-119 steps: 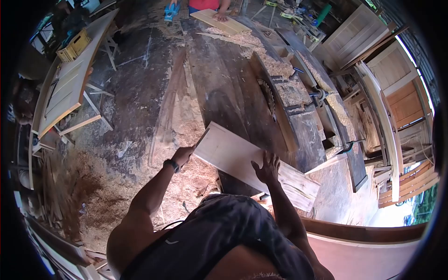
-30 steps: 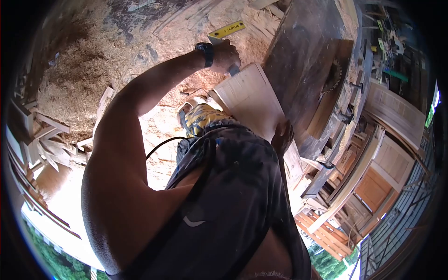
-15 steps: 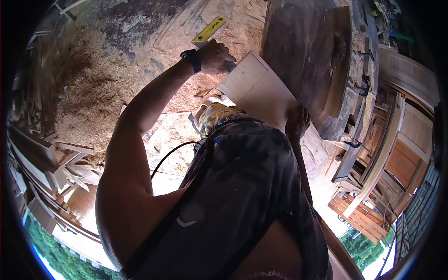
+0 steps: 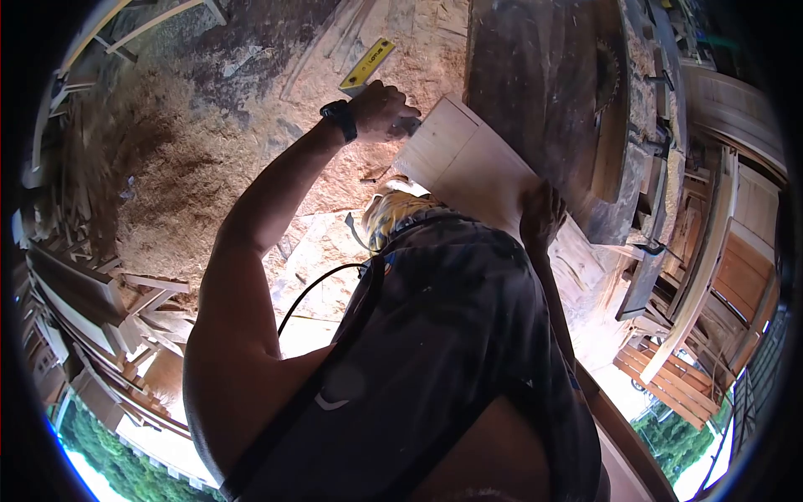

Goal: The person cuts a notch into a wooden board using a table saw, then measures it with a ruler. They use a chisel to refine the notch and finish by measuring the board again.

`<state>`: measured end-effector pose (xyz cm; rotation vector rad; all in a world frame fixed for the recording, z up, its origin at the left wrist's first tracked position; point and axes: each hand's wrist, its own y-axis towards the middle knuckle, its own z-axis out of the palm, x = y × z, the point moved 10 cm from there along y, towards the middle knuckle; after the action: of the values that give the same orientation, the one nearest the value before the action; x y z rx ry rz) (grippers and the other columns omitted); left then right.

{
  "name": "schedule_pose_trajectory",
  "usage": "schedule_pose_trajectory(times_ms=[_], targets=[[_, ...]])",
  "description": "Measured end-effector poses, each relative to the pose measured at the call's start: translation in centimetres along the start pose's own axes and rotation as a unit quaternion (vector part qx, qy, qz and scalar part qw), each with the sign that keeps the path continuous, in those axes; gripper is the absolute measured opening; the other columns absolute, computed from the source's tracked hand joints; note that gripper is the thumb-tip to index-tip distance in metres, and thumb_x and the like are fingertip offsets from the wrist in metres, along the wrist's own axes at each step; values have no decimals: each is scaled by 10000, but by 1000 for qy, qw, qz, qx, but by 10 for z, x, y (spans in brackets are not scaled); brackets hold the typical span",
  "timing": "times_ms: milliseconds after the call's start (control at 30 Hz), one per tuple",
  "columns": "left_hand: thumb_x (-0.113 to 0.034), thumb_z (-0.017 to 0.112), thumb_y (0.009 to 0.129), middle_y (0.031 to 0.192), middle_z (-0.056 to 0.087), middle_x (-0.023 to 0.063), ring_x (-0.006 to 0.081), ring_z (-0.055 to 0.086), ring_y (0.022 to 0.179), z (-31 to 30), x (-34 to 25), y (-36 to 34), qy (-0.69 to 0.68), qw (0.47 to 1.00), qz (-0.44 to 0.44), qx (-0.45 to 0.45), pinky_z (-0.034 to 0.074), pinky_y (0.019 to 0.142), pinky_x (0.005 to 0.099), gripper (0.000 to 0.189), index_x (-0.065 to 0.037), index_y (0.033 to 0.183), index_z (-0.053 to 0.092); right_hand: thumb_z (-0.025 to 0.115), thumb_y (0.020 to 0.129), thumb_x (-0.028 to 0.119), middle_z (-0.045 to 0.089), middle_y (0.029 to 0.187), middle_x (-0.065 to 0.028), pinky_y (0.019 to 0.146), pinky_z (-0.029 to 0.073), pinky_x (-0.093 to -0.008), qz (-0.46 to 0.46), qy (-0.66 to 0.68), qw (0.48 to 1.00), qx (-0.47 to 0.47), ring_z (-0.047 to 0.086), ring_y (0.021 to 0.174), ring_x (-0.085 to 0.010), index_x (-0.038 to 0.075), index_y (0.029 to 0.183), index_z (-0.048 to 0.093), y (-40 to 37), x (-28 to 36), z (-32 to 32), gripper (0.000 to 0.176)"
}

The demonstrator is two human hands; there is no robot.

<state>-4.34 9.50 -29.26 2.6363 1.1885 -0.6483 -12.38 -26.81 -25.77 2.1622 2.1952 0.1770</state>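
Observation:
My left hand (image 4: pixel 381 110), with a dark watch on its wrist, is closed around a try square. The yellow handle (image 4: pixel 366 67) of that square, marked LOTUS, sticks out past the knuckles; its blade is mostly hidden by the hand. Beside the fingertips lies the near corner of a pale wooden board (image 4: pixel 468 142), which carries thin lines across its face. At the board's other end my right hand (image 4: pixel 542 213) grips the edge, its fingers in shadow. The board slants in front of my torso.
A dark worktable (image 4: pixel 535 75) with a toothed saw blade (image 4: pixel 609 75) stands just beyond the board. Sawdust (image 4: pixel 167 180) covers the ground to the left. Wood scraps (image 4: pixel 146 289) are piled at the left, and wooden panels (image 4: pixel 744 268) lean at the right.
The view has shifted slightly, moving the surroundings in the frame. My left hand and the try square sit a little lower. Both hands keep their hold.

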Motion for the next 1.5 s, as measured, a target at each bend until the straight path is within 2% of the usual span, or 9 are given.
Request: schedule_pose_trajectory(times_ms=[133,300,467,600,1067,1167,1333,1467,1500], targets=[[-331,802,789,903,662,70,270,632,952,1,-1,0,-4,1000,7,2,441,863,437,456,-189,1211,702,663,923,400,574,1330,-126,1045,355,-514,-20,-1,999,-33,488,1253,-353,113,1373,545,-2,1,-3,547],[-323,801,788,911,664,56,252,628,940,0,1,0,-1,1000,7,8,435,854,430,435,-199,1195,710,674,920,386,575,1327,-127,1044,358,-513,-8,4,1000,-21,488,1260,-347,109,1363,554,-2,0,-3,536],[-276,814,788,831,668,41,247,638,863,-15,16,-5,-22,1000,0,11,447,812,421,364,-195,1134,737,681,919,371,576,1323,-121,1043,360,-514,-8,21,999,-28,485,1268,-341,113,1364,554,-2,0,-6,530],[-246,837,765,796,676,48,248,640,800,-28,23,-16,-6,999,14,-44,461,775,411,354,-178,1102,756,676,922,355,575,1329,-119,1049,356,-515,-10,22,999,-32,482,1275,-341,122,1374,548,-3,0,-6,524],[-222,841,765,818,665,54,233,615,783,-32,60,-43,-58,996,-26,-61,458,764,407,441,-161,1189,734,655,933,357,564,1346,-120,1068,337,-518,-7,17,999,-28,470,1292,-338,119,1396,536,-3,1,-6,534],[-241,835,775,838,670,52,230,610,804,-34,59,-47,10,998,-25,-50,448,786,404,438,-171,1195,733,651,938,354,565,1339,-118,1062,340,-519,-4,15,1000,-27,473,1283,-337,116,1396,535,-2,2,-7,529],[-265,824,789,857,675,50,223,604,875,-45,62,-52,39,993,-103,-35,420,855,399,425,-184,1196,734,649,939,350,567,1332,-117,1052,344,-517,-4,2,999,-33,479,1268,-337,112,1391,537,-3,3,-7,523],[-256,825,782,827,668,51,222,607,833,-49,62,-53,51,994,-67,-73,437,820,399,421,-175,1186,737,648,940,350,568,1328,-115,1047,347,-515,-8,6,999,-37,481,1259,-337,110,1390,536,-3,4,-9,522],[-296,784,818,867,670,30,204,606,884,-42,70,-53,43,994,-94,-29,402,854,393,399,-204,1203,731,648,940,350,568,1328,-115,1047,347,-515,-7,6,999,-38,481,1259,-337,110,1390,536,-3,4,-9,522]])
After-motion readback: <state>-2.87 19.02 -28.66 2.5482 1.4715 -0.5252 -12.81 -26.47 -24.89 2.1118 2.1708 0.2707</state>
